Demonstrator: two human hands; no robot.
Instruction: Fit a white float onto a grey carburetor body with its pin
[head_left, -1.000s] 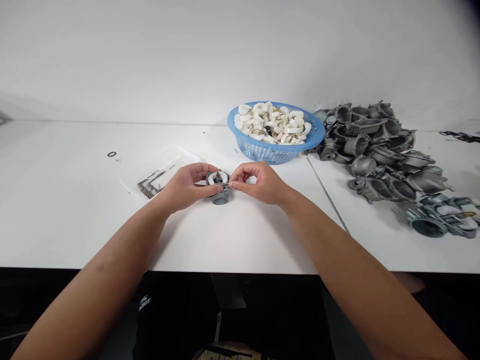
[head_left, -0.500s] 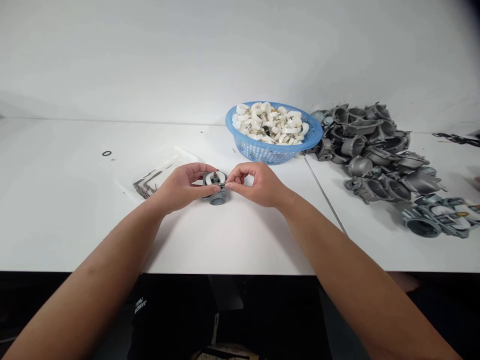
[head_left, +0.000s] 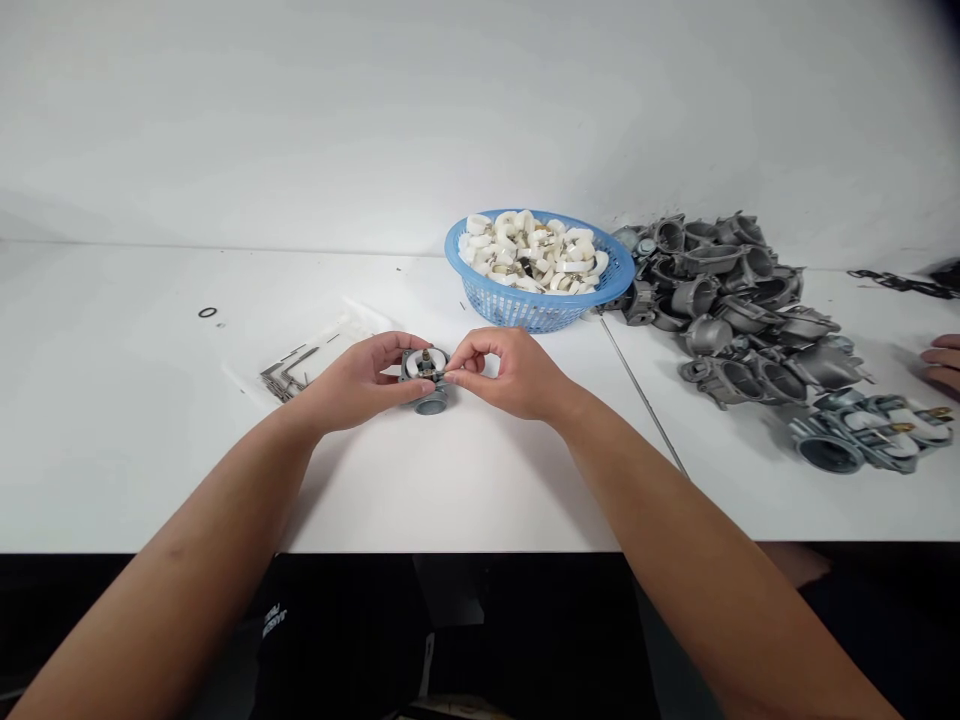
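A small grey metal housing (head_left: 430,404) with a white curved plastic part (head_left: 417,368) inside rests on the white table. My left hand (head_left: 367,377) grips its left side, thumb in front and fingers behind. At its right edge my right hand (head_left: 504,370) pinches something thin between thumb and forefinger; it looks like a pin, though most of it is covered by the fingertips. A brass piece (head_left: 426,356) stands up in the middle of the housing.
Thin metal pins (head_left: 281,380) lie on a clear plastic bag (head_left: 360,318) at left, a black ring (head_left: 207,313) beyond. Behind is a blue basket (head_left: 525,312) of white parts. Right: a metal rod (head_left: 645,397), piled housings (head_left: 739,310), assembled ones (head_left: 829,453), another person's hand (head_left: 943,362).
The view has shifted slightly. Both my hands stay at the housing, the right one still pinching at its right edge. Another person's fingers have come further into view at the right.
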